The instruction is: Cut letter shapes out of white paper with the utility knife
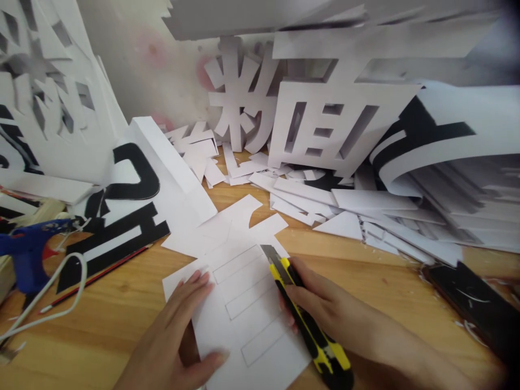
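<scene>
A white board (227,292) lies in front of me, with several long rectangles drawn on it in thin dark lines. My left hand (182,319) rests on its left side, thumb and fingers apart, holding nothing. A yellow and black utility knife (311,330) is gripped in my right hand (317,298). Its blade is out, and the tip is near the upper right end of the top rectangle; whether it touches the board I cannot tell. Beyond the knife tip lie white offcuts (239,216), one with a curved notch.
Large white cut-out characters (320,124) stand against the wall, with white scraps (300,200) before them. At left are a blue glue gun (28,254) with a white cable, a red and black pencil (97,276) and black letter pieces (114,244). A dark phone (467,298) lies at right.
</scene>
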A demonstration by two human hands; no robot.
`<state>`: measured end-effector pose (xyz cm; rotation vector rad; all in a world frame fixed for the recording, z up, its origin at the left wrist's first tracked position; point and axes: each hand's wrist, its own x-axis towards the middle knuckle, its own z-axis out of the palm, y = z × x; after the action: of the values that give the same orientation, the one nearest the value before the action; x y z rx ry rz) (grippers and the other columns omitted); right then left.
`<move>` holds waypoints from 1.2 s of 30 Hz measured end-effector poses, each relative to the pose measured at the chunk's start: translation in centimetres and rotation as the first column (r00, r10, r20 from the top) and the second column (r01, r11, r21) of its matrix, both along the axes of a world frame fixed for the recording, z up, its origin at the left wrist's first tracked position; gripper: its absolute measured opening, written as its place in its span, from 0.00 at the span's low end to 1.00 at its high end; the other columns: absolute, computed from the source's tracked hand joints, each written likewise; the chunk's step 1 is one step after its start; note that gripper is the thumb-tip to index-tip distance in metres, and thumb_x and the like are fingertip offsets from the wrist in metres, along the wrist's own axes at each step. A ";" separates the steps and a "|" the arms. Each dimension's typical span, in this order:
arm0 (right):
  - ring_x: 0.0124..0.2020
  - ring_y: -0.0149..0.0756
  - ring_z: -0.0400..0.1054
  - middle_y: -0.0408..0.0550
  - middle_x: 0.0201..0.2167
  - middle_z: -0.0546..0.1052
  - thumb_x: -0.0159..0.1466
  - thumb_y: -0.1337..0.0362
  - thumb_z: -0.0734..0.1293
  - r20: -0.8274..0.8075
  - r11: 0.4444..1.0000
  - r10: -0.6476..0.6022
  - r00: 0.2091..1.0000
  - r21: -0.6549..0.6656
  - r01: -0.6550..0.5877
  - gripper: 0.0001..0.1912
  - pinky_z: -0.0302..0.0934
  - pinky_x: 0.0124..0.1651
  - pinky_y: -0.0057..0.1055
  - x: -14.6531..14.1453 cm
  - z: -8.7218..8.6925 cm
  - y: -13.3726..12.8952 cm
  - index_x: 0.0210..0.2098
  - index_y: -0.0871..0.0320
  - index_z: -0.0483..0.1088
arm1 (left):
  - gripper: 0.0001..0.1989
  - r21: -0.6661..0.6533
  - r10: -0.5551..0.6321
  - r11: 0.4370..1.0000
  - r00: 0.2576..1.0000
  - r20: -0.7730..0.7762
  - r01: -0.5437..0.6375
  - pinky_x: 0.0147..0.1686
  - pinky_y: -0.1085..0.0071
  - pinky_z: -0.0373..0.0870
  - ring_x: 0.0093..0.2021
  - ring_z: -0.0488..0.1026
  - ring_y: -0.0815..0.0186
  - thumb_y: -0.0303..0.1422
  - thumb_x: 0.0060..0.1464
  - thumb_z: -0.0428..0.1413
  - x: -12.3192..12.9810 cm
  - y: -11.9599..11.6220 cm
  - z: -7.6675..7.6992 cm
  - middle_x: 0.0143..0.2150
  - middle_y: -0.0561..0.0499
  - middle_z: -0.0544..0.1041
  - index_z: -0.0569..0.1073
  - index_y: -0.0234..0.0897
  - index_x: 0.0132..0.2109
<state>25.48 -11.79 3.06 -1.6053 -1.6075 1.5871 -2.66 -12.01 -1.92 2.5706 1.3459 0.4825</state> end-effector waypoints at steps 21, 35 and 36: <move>0.30 0.39 0.69 0.52 0.39 0.71 0.55 0.75 0.58 0.663 0.850 0.201 0.721 0.248 -0.465 0.22 0.49 0.21 0.31 -8.4 1.1 1.6 0.49 0.59 0.62 | 0.40 0.135 -0.057 0.989 0.998 -0.030 0.061 0.45 0.59 0.74 0.54 0.68 0.51 0.44 0.46 0.59 0.0 0.6 0.3 0.58 0.45 0.68 0.53 0.43 0.63; 0.29 0.40 0.70 0.54 0.40 0.70 0.53 0.76 0.58 0.673 0.833 0.253 0.695 0.214 -0.511 0.23 0.50 0.17 0.30 -8.9 0.9 1.6 0.49 0.61 0.61 | 0.39 0.140 -0.074 0.987 0.995 -0.065 0.082 0.42 0.57 0.76 0.53 0.69 0.49 0.42 0.46 0.58 -0.2 0.7 0.1 0.57 0.41 0.68 0.53 0.39 0.63; 0.29 0.40 0.70 0.54 0.39 0.70 0.53 0.76 0.58 0.676 0.836 0.255 0.691 0.205 -0.508 0.23 0.52 0.18 0.30 -8.9 0.8 1.6 0.49 0.61 0.61 | 0.39 0.137 -0.075 0.987 0.995 -0.060 0.083 0.42 0.57 0.75 0.53 0.69 0.49 0.42 0.46 0.58 -0.2 0.7 0.2 0.57 0.42 0.68 0.53 0.39 0.63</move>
<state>16.54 -10.20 3.89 -1.7391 -2.5754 0.7951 -2.84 -11.34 -1.74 2.7567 1.2628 0.5133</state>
